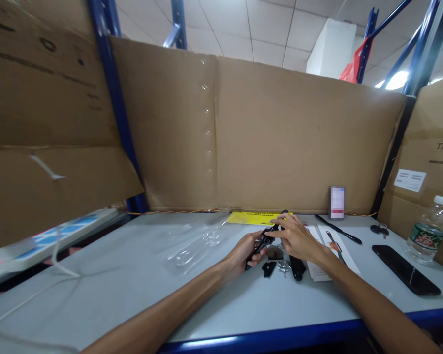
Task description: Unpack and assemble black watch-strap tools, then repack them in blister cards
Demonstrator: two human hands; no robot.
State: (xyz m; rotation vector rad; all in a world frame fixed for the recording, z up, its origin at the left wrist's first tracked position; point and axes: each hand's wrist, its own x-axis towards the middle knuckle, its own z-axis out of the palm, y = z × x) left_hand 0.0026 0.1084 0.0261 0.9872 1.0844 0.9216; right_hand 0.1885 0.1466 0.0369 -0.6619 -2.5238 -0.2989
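Both my hands are on a slim black tool-like part, held at a slant over the table; its exact kind I cannot make out. My left hand wraps round its lower end. The fingers of my right hand pinch it near the upper middle. Below my hands lie a small black piece, some silvery metal parts and a thick black handle-like piece. Partly under my right forearm is a white printed sheet with a picture of a tool on it.
Clear plastic packaging and a yellow printed strip lie left and behind. On the right are a black stick, keys, a dark phone and a water bottle. A lit phone leans against the cardboard wall.
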